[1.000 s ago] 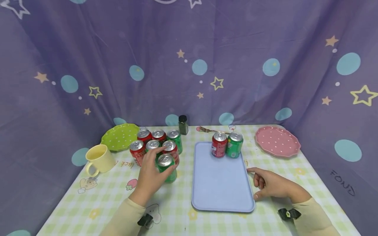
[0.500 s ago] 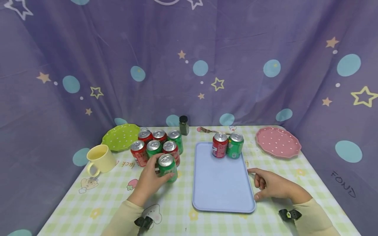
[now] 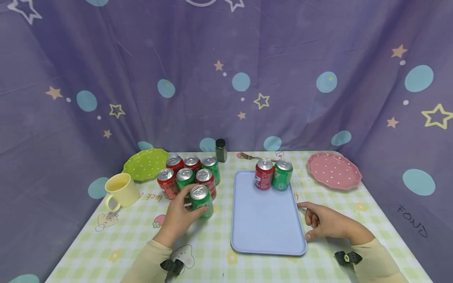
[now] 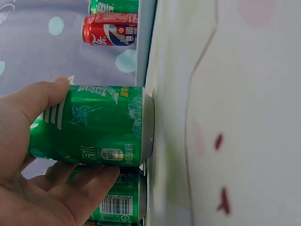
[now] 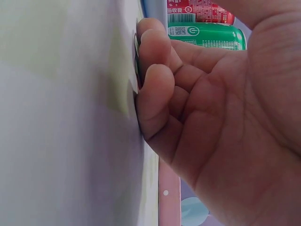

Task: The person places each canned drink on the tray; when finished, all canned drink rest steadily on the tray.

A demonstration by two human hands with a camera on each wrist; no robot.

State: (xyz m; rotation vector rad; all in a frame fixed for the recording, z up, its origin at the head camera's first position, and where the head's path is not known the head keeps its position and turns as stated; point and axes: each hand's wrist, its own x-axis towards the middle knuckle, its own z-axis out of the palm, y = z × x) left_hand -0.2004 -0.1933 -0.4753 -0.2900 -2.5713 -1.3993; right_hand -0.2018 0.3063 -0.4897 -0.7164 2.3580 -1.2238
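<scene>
I am viewing what looks like a small curtained-off set; the wider room is staying hidden. A star-and-spot curtain [image 3: 198, 43] is enclosing the worktop [image 3: 209, 271] on three sides. Checked cloth [image 3: 85, 255], yellow mug [image 3: 125, 190] and scalloped plates [image 3: 334, 171] are suggesting home dining.

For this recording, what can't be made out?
Head view: rear-left red can, base hidden by front-left red can.
Head view: jar, contents too small.
Left wrist view: held green can, print partly covered by left hand.
Right wrist view: upper red can, cut by top edge.
</scene>
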